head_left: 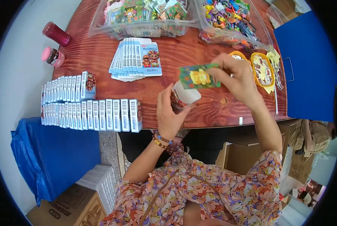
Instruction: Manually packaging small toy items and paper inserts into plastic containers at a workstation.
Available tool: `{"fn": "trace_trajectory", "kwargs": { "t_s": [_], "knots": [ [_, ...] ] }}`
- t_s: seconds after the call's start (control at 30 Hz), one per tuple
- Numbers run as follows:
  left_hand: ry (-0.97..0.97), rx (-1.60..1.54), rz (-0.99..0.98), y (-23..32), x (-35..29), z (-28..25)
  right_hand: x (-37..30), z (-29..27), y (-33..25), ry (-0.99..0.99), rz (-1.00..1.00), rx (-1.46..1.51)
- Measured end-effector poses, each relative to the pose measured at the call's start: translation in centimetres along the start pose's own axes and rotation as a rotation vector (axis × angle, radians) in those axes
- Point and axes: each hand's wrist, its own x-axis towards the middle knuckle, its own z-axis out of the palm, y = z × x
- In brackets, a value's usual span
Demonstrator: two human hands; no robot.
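Note:
My left hand [169, 113] grips a small open carton [183, 96] with its white flap up, just above the front edge of the red-brown wooden table [100, 56]. My right hand [238, 77] pinches a flat green packet with a yellow figure [198, 77], held right over the carton's open mouth. Both forearms rise from the lower edge, in a flowered blouse, with bead bracelets on the left wrist.
Two rows of upright filled cartons [89, 113] stand at the left. A fanned pile of flat cartons [136, 58] lies in the middle. Clear bins of packets [146, 15] and trinkets [228, 19] sit behind. Two yellow dishes [262, 69], two bottles [55, 34], a blue sheet [307, 64].

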Motion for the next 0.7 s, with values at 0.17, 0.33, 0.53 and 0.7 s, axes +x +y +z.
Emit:
{"fn": "trace_trajectory", "kwargs": {
  "t_s": [0.17, 0.33, 0.53, 0.7],
  "knots": [
    [-0.019, 0.139, 0.115, 0.3, 0.2, 0.5, -3.9, -0.9, 0.5, -0.047, 0.049, -0.127],
    [-0.112, 0.287, 0.243, 0.9, 0.1, 0.5, -2.3, -0.9, 0.1, -0.239, 0.059, -0.417],
    [-0.087, 0.250, 0.227, 1.0, 0.9, 0.9, -1.9, 0.0, -0.6, -0.095, 0.073, -0.272],
    [-0.075, 0.213, 0.169, 0.5, 0.6, 0.4, 0.8, -3.9, 2.7, 0.112, -0.016, -0.419]
  ]
}}
